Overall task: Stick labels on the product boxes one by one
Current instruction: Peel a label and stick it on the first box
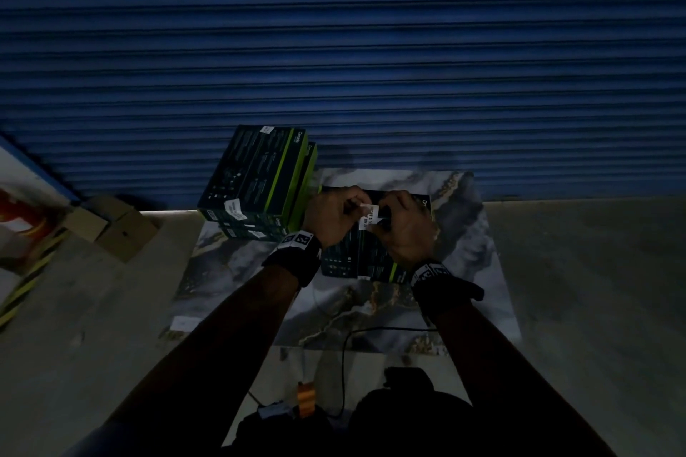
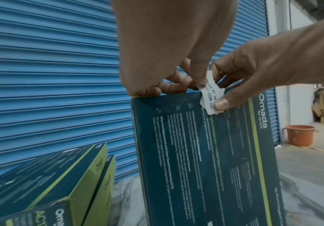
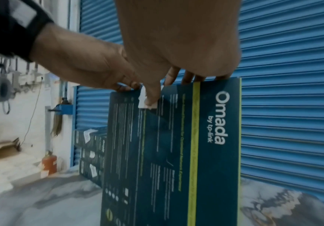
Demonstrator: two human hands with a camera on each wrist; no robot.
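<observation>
A dark green Omada box stands on edge on the marble tile. A white printed label folds over its top edge. My left hand curls its fingers over that edge and touches the label's upper end. My right hand pinches the label against the box, thumb on the face, fingers behind the edge.
A stack of like boxes with white labels lies left of the held box. A blue roller shutter stands close behind. Cardboard cartons lie far left, an orange bucket far right, and a cable crosses the tile's near edge.
</observation>
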